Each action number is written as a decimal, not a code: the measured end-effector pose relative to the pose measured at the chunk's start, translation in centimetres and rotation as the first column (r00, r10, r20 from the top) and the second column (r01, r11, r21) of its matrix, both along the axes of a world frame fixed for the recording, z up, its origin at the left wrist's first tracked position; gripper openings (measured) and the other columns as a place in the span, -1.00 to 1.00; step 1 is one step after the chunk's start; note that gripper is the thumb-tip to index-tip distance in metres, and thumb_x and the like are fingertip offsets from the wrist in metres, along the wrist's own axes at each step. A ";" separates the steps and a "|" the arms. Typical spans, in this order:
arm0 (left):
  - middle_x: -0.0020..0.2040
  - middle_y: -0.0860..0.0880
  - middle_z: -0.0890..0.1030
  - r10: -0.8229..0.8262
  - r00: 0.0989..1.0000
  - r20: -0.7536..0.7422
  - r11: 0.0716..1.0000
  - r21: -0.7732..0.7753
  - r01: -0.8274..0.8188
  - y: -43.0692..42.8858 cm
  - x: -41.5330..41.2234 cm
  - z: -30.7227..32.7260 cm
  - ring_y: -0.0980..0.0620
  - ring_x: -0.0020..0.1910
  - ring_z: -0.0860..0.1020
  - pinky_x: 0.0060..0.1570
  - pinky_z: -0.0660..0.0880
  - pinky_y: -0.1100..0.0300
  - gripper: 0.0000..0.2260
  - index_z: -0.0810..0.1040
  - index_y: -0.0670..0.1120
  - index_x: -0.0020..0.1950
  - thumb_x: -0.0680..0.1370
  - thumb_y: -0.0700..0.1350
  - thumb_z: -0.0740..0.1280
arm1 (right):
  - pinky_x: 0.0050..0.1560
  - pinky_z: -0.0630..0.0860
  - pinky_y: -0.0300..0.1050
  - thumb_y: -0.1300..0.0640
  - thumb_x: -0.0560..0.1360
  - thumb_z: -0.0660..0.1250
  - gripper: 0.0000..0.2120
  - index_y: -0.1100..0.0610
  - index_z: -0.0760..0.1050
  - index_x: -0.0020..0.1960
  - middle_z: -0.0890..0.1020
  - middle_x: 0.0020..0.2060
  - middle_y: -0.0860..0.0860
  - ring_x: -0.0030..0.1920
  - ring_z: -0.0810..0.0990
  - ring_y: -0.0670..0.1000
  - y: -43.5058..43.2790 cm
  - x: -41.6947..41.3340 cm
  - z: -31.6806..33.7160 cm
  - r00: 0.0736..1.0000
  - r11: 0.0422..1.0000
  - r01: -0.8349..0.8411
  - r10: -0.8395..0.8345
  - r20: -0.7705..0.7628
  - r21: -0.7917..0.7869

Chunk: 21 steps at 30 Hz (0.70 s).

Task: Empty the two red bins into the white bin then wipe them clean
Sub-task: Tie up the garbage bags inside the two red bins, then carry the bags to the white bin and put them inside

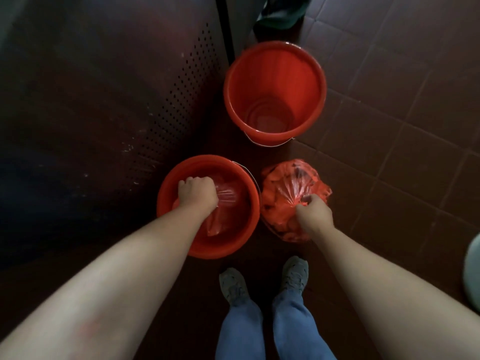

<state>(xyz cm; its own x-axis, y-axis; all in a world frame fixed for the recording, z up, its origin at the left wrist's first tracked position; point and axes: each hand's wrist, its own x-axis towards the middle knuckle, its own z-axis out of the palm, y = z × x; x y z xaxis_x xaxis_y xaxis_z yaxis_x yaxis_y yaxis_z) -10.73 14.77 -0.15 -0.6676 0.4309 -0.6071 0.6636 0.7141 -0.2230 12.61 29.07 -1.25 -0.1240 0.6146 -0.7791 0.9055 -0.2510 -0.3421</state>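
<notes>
Two red bins stand on the dark tiled floor. The far red bin [274, 92] holds nothing that I can see. Inside the near red bin [207, 206], my left hand [198, 193] is closed on a clear red plastic bag [220, 219] that lines it. To the right of that bin sits a full red plastic bag [293, 198], bulging with orange-red scraps. My right hand [313, 211] grips its gathered neck. A pale rounded edge at the right border may be the white bin [473, 271]; most of it is out of frame.
A dark perforated metal panel [117, 113] fills the left side, close to both bins. My feet in grey shoes [262, 281] stand just behind the bins. Something green [280, 14] lies at the top. Brown floor tiles [402, 126] stretch to the right.
</notes>
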 end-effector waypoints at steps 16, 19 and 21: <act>0.36 -0.14 0.51 0.236 0.969 0.068 0.964 -0.140 -0.224 1.1 2.4 21.3 -0.19 0.36 0.43 0.27 0.35 -0.04 -0.55 0.49 -0.07 0.39 0.52 0.00 0.29 | 0.23 0.52 0.05 0.28 0.54 0.21 -0.64 0.26 0.53 0.32 0.56 0.27 0.24 0.25 0.57 0.28 5.0 3.1 20.1 0.858 0.905 -0.416 0.358 0.369 0.088; 0.31 -0.11 0.55 0.253 0.966 0.058 0.965 -0.082 -0.248 2.2 3.7 26.0 -0.17 0.33 0.47 0.25 0.37 -0.01 -0.58 0.54 -0.04 0.34 0.51 0.04 0.28 | 0.22 0.52 0.03 0.20 0.54 0.24 -0.61 0.25 0.51 0.35 0.55 0.31 0.21 0.30 0.55 0.25 6.7 3.4 25.1 0.823 0.887 -0.460 0.407 0.396 0.044; 0.29 -0.11 0.57 0.287 0.955 0.072 0.958 -0.027 -0.285 2.9 4.9 29.3 -0.18 0.32 0.49 0.26 0.39 -0.02 -0.59 0.57 -0.04 0.30 0.50 0.07 0.28 | 0.13 0.54 0.00 0.12 0.57 0.19 -0.61 0.25 0.53 0.31 0.58 0.27 0.21 0.26 0.58 0.25 7.4 4.3 28.7 0.834 0.889 -0.457 0.415 0.363 0.034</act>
<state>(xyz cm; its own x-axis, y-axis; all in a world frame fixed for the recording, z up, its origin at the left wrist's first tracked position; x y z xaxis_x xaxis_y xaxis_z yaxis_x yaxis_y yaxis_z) -5.81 17.63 29.11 -0.7144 0.2178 -0.6649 0.4472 0.8731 -0.1944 16.87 36.52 27.44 -0.1443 0.6462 -0.7494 0.9756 0.2196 0.0015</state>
